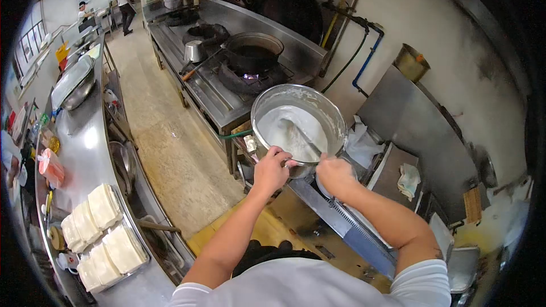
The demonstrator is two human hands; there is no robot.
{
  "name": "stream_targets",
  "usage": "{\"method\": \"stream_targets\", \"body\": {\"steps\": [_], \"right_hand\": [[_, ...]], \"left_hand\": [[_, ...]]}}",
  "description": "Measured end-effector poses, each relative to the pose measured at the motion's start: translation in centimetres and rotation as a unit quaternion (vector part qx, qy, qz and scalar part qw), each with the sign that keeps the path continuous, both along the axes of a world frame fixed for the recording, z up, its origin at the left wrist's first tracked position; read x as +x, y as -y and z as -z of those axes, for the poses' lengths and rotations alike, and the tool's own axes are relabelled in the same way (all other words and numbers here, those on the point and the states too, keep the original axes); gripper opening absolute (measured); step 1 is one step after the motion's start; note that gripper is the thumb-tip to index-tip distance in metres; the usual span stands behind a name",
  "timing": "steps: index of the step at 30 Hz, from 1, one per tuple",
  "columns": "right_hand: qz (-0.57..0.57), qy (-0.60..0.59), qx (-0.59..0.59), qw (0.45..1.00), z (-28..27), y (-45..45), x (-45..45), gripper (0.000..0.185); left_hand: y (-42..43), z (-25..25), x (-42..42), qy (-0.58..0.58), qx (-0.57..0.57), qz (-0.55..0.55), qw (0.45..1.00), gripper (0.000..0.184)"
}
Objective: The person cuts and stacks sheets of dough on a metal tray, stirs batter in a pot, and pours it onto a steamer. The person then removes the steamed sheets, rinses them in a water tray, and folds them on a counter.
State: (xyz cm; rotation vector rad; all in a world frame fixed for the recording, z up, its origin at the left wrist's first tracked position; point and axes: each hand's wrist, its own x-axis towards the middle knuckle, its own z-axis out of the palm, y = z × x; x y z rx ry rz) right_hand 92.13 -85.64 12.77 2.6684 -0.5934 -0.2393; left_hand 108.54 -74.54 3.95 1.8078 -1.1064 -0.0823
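A large metal pot (335, 115) with white liquid (287, 131) inside stands in front of me, beside the stove's near end. My left hand (272, 171) grips the pot's near rim, with the fingers over the edge. In my right hand (336, 176), slightly blurred, is the handle of a metal utensil (307, 141). Its lower end is sunk in the white liquid, so its shape there cannot be made out. White residue marks the pot's inner wall.
The steel stove (213, 94) holds a wide pan (253, 45) over a lit burner and a small metal pot (194, 51). On the left counter (85, 131) are stacks of pale folded sheets (105, 207). Two people (124, 3) are far back.
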Motion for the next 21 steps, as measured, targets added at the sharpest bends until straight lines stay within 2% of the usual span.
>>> {"method": "stream_targets", "body": {"steps": [3,6,9,12,13,16,18,21], "right_hand": [[0.047,-0.033,0.065,0.996,-2.0,2.9,-1.9,0.017],[0.074,-0.153,0.137,0.976,-7.8,4.8,-0.6,0.017],[0.117,-0.314,0.201,0.92,-12.3,7.3,2.7,0.019],[0.185,-0.233,0.324,0.898,-13.5,8.0,2.8,0.02],[0.165,-0.262,0.314,0.898,-13.5,7.4,2.9,0.025],[-0.029,-0.214,0.203,0.955,-6.3,8.0,1.4,0.022],[0.032,-0.082,0.191,0.978,-4.2,4.4,0.2,0.019],[0.022,0.018,0.024,0.999,-0.9,2.3,-1.9,0.02]], "left_hand": [[0.0,0.2,-0.1,0.014,0.004,-0.004,1.0,0.024],[0.3,0.3,-0.2,0.014,0.007,-0.012,1.0,0.024],[0.2,-0.2,-0.4,0.006,0.016,-0.018,1.0,0.024],[0.2,-0.4,-0.6,-0.005,0.018,-0.023,1.0,0.022],[0.3,-0.4,-0.6,-0.01,0.016,-0.024,1.0,0.022],[0.1,-0.8,-0.9,-0.017,0.026,-0.023,0.999,0.022],[0.1,-1.1,-1.1,-0.015,0.031,-0.023,0.999,0.022],[0.2,-1.1,-1.1,-0.016,0.025,-0.023,0.999,0.022]]}}
